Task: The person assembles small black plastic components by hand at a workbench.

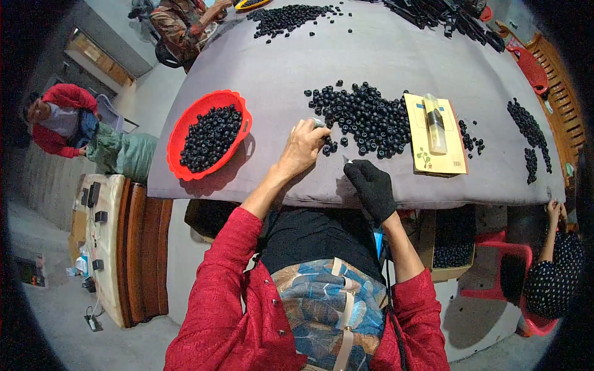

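Note:
My bare left hand (301,148) rests at the near left edge of a heap of small round black parts (365,117) with holes in them. Its fingers are bent together, a pale grey cover (317,122) sits on one finger, and what they pinch is hidden. In a black glove, my right hand (373,187) is closed just in front of the heap. From its fingertips sticks a small pointed metal blade (346,160), its handle out of sight. To the left of my hands stands a red scalloped basin (174,148) filled with the same black parts.
A yellow card (427,162) with a clear tube (435,127) lies right of the heap. More black parts (288,20) and long black strips (433,15) lie farther back on the grey cloth (247,68). Other people sit around; a box (455,272) stands under the table edge.

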Available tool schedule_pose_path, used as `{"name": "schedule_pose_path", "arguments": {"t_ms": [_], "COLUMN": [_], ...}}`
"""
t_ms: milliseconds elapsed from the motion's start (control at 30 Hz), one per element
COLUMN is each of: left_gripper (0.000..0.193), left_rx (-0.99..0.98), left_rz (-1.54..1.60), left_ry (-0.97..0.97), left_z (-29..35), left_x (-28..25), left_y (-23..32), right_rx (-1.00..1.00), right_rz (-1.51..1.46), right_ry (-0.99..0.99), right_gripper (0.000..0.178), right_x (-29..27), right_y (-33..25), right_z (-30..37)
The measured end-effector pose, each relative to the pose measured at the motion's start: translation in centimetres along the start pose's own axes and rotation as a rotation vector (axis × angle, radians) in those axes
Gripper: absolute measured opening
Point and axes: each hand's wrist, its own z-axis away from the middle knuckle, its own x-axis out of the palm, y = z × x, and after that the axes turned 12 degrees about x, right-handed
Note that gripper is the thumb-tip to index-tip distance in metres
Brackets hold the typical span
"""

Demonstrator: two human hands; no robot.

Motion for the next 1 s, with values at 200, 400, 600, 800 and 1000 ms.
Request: {"name": "schedule_pose_path", "arguments": {"t_ms": [200,400,600,800,1000], "left_gripper": [0.029,0.023,0.023,0.023,0.015], "left_rx": [-0.092,-0.263,-0.263,-0.158,-0.18], "left_rz": [0.139,0.266,0.26,0.138,0.102], "left_ry": [0.1,0.193,0.207,-0.031,-0.054], "left_z": [2.0,2.0,1.4,0.0,-0.2], "left_x": [-1.8,-1.8,-1.3,-1.4,-1.4], "left_y": [0.3,0.0,-0.8,-0.4,0.1], "right_rx": [-0.12,-0.028,-0.07,0.248,0.076], "right_rz": [0.133,-0.093,-0.037,-0.126,-0.055], "right_ry": [0.031,0.054,0.046,-0.028,-0.009], "right_gripper": [0.023,0.024,0.023,0.021,0.019], "right_x": [0.0,0.3,0.2,-0.1,0.0], "right_y": [0.4,0.3,0.3,-0.6,-0.4], "right_z": [0.0,-0.2,-0.3,-0.2,-0.1]}}
